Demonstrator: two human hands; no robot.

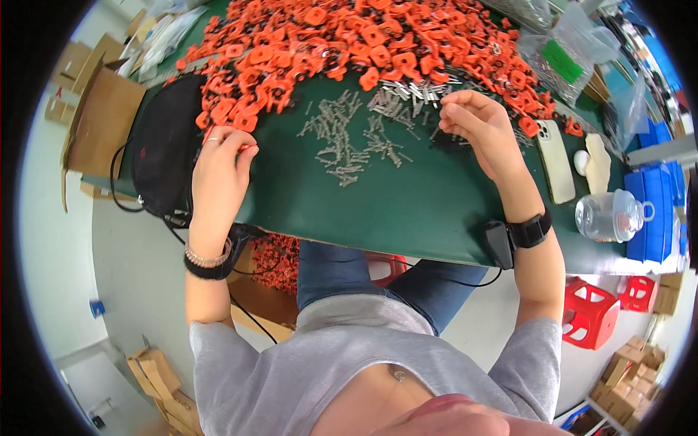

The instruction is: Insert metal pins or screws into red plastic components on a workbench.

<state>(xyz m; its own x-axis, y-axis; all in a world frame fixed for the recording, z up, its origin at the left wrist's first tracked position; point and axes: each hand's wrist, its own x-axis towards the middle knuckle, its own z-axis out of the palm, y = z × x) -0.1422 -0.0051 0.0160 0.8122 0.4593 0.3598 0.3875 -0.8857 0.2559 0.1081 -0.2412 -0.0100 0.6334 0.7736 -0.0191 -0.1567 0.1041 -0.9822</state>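
Note:
My left hand (224, 167) is closed by the left edge of a big heap of orange plastic parts (378, 43). A bit of orange shows between its thumb and fingers, most likely one of these parts, largely hidden. On the right, my right hand (483, 134) is raised over the table with thumb and fingertips pinched together. Whatever small thing it may hold is too small to make out. Between the hands lie loose thin screws (334, 138), and shiny metal pins (418, 93) lie just left of the right hand's fingertips, against the heap.
A black bag (167, 145) rests beside my left hand on the green table (349, 211). To the right are a phone (555, 161), a clear plastic jar (605, 216), blue bins (647, 211) and a bag of metal pieces (560, 62). A box of orange parts (273, 261) stands below the table edge.

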